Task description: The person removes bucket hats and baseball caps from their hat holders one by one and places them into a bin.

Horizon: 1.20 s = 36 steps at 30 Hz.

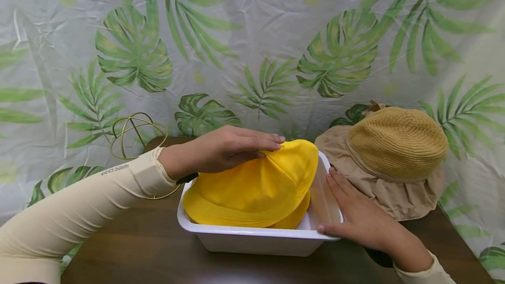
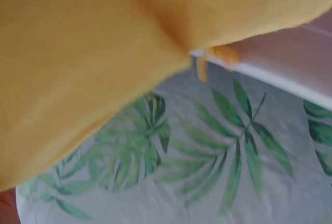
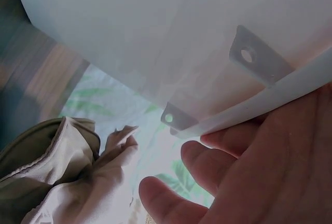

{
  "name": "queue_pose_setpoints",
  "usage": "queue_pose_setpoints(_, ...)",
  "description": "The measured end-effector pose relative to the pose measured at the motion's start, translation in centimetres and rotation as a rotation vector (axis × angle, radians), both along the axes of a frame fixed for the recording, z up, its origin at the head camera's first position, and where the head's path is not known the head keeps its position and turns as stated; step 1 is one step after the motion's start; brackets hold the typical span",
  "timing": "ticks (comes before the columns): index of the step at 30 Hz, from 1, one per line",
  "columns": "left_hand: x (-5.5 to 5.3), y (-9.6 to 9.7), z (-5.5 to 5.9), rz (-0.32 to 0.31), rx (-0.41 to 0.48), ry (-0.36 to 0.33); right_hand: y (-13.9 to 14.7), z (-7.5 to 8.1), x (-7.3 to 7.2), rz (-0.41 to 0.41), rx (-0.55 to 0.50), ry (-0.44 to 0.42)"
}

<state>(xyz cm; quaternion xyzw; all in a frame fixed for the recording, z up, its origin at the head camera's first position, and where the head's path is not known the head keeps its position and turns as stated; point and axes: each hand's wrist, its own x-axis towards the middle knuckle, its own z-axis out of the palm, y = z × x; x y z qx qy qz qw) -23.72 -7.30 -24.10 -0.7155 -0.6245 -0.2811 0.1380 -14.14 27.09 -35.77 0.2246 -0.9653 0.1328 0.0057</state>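
A yellow brimmed hat (image 1: 252, 192) sits in a white plastic bin (image 1: 260, 242), with another yellow brim (image 1: 293, 218) showing beneath it. My left hand (image 1: 232, 146) lies over the top of its crown, fingers extended, where the cloth dents and folds. The left thumb is hidden. In the left wrist view, yellow cloth (image 2: 93, 68) fills the upper part, with a small orange-yellow strip (image 2: 223, 55) by the bin's rim. My right hand (image 1: 363, 218) rests at the bin's right end, fingers along the rim and thumb at the front corner. From the right wrist, its fingers (image 3: 207, 167) stretch beside the rim (image 3: 270, 102).
To the right of the bin lies a tan knitted hat (image 1: 398, 143) with a wide beige brim. A gold wire stand (image 1: 134, 135) stands behind my left forearm. The dark wooden table (image 1: 138, 240) meets a leaf-print cloth (image 1: 268, 34) at the back.
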Motion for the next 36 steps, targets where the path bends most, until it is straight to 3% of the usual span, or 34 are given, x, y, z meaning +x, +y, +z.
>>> queue_pose_setpoints(5,-0.2,1.1,-1.4,-0.016,-0.084,-0.046,0.1,0.0,0.0,0.006,-0.010,-0.003)
queue_pose_setpoints(13,-0.4,1.8,-3.9,0.002,-0.225,-0.061,0.0,0.0,0.1,0.010,-0.026,0.002)
queue_pose_setpoints(19,-1.0,2.3,-5.3,-0.001,-0.241,-0.103,0.0,0.3,0.1,0.002,-0.022,0.005)
queue_pose_setpoints(23,-1.4,2.7,-6.2,0.072,-0.330,-0.182,-0.1,0.3,0.1,0.002,-0.020,0.017)
queue_pose_setpoints(30,-2.4,2.4,-8.2,0.283,-0.645,-0.410,-0.1,0.0,0.2,0.004,-0.019,0.019)
queue_pose_setpoints(33,-2.7,2.5,-9.0,0.335,-0.713,-0.416,0.0,0.0,0.2,0.008,-0.020,0.022)
queue_pose_setpoints(36,-2.8,2.6,-9.6,0.334,-0.723,-0.388,0.0,-0.1,0.2,0.008,-0.016,0.024)
